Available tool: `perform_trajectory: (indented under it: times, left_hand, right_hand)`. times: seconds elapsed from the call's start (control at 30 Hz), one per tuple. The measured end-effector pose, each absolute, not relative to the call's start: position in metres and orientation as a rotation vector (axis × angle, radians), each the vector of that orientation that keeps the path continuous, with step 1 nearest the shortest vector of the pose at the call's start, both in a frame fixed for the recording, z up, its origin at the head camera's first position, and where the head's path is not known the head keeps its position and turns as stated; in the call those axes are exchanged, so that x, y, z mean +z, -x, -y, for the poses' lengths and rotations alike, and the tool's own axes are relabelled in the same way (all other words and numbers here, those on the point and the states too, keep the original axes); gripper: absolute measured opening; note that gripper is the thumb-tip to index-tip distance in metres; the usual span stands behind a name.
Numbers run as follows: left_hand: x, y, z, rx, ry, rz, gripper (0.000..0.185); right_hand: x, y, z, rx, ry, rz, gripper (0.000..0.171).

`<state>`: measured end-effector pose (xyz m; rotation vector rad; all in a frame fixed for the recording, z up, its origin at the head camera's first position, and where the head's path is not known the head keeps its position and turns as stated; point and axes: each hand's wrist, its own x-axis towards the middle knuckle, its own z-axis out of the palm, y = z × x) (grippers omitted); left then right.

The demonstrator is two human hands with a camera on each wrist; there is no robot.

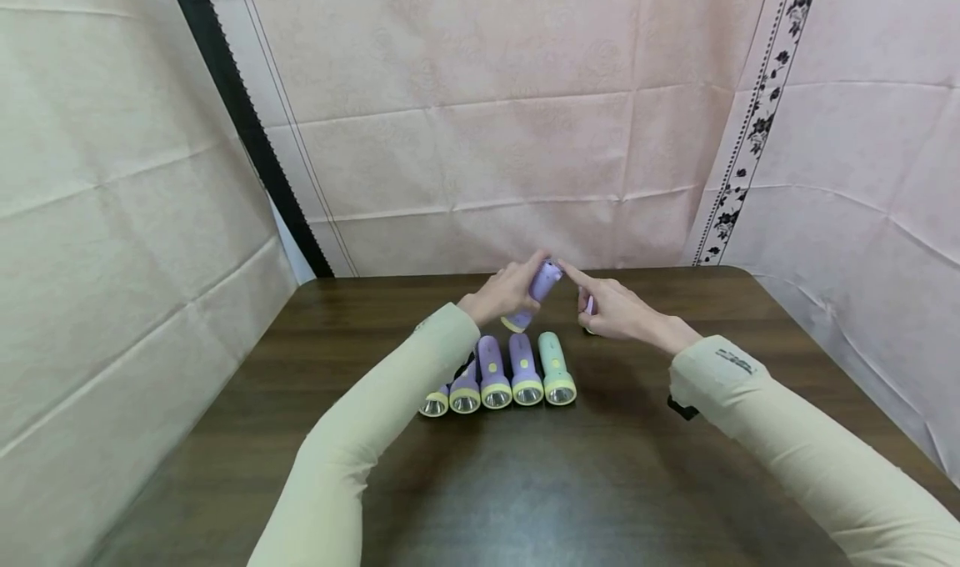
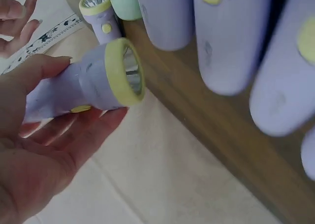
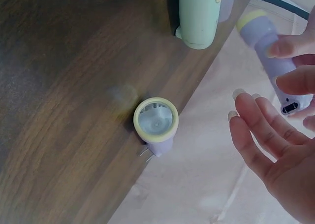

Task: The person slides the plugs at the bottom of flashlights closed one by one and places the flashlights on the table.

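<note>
My left hand holds a purple flashlight with a yellow rim, lifted above the table; its fingers curl round the body. My right hand is open with straight fingers right beside the flashlight's tail end; I cannot tell if it touches. Under the right hand a second purple flashlight stands alone on the dark wooden table. A row of several flashlights lies in front of my hands, purple ones with a mint green one at the right end.
Pale cloth hangs behind and on both sides of the table. A black cable runs past the green flashlight. The table's near half lies bare in front of the row.
</note>
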<state>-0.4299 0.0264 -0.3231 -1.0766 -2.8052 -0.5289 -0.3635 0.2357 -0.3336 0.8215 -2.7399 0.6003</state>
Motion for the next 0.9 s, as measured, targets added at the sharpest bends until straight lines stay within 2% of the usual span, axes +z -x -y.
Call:
perform_trajectory:
  times: [0.1,0.47,0.9]
  left_hand:
    - [-0.319,0.427,-0.013,-0.449,1.026,2.838,0.084]
    - [-0.313,0.422,0.057,-0.477,0.812,2.98,0.076]
    - [-0.326,0.407,0.111,-0.438,0.643,3.163,0.074]
  right_hand:
    - [-0.335,0.362,-0.235,0.58,-0.801,2.73,0.086]
    - [-0.338,0.358,-0.244,0.557,-0.727,2.726,0.076]
    - [-0.346,0.362,-0.255,0.547,-0.694,2.731,0.068]
